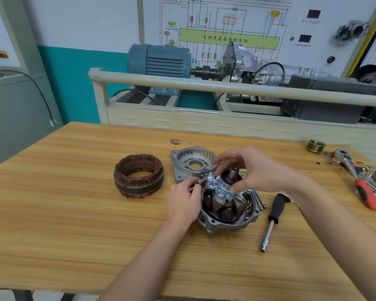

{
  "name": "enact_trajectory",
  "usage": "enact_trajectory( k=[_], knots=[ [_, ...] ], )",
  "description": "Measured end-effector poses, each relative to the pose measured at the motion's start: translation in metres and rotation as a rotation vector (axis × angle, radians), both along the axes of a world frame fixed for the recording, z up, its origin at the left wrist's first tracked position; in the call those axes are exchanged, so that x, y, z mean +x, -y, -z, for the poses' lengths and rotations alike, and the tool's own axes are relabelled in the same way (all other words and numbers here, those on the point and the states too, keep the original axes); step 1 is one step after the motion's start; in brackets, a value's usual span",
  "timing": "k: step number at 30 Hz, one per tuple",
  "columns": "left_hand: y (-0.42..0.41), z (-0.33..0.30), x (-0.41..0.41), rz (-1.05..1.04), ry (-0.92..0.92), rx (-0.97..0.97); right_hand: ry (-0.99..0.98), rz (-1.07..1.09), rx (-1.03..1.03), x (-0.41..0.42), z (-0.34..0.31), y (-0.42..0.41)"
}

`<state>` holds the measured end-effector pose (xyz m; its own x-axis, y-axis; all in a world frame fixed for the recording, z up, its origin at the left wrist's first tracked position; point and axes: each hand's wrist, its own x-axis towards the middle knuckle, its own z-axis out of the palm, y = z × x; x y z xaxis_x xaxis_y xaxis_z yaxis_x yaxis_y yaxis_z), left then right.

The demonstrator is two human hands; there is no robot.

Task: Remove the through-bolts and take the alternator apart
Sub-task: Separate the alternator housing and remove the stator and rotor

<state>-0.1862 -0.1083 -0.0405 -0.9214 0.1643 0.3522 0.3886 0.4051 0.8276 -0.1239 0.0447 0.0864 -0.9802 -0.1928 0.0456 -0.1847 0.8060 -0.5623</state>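
The alternator lies in parts on the wooden table (pixel 74 213). The rotor (pixel 224 198) stands upright in the grey rear housing (pixel 228 222), shaft up. My right hand (pixel 254 170) curls its fingers round the top of the rotor near the shaft. My left hand (pixel 185 200) grips the housing's left rim. The empty front housing (pixel 191 164) lies just behind. The copper-wound stator (pixel 139 177) sits apart at the left. Several through-bolts (pixel 259 198) lie right of the housing, partly hidden by my right wrist.
A black-handled nut driver (pixel 272 218) lies right of the housing. A ratchet wrench with a red handle (pixel 356 177) and loose sockets sit at the far right, with a brass pulley (pixel 316 145) behind. A training stand with a blue motor (pixel 159 59) stands beyond the table.
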Motion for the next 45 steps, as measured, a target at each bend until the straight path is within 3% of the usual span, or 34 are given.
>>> enact_trajectory(
  k=[3,8,16,21,26,30,34,40,45],
  knots=[
    [0.000,0.000,0.000,0.001,-0.009,0.004,0.003,-0.016,-0.042,0.007,-0.003,-0.004],
    [0.001,0.002,0.001,0.009,-0.021,0.009,-0.165,0.202,0.318,0.009,0.010,0.005],
    [0.003,0.001,0.005,0.048,-0.042,0.019,-0.046,-0.003,0.043,0.024,0.009,-0.004],
    [0.004,-0.001,0.011,0.102,-0.182,-0.017,-0.256,0.114,0.224,0.029,0.017,0.011],
    [0.003,-0.002,0.015,0.108,-0.246,-0.041,-0.285,0.185,0.309,0.040,0.024,0.008],
    [0.003,0.000,0.013,0.118,-0.240,-0.030,-0.330,0.158,0.279,0.052,0.030,0.009],
    [0.004,0.000,0.014,0.105,-0.235,-0.013,-0.307,0.066,0.095,0.062,0.034,0.006],
    [0.004,-0.001,0.015,0.090,-0.202,-0.072,-0.323,0.286,0.258,0.062,0.041,0.002],
    [0.010,-0.008,0.016,0.118,-0.208,-0.188,-0.349,0.124,0.159,0.068,0.041,-0.006]
  ],
)
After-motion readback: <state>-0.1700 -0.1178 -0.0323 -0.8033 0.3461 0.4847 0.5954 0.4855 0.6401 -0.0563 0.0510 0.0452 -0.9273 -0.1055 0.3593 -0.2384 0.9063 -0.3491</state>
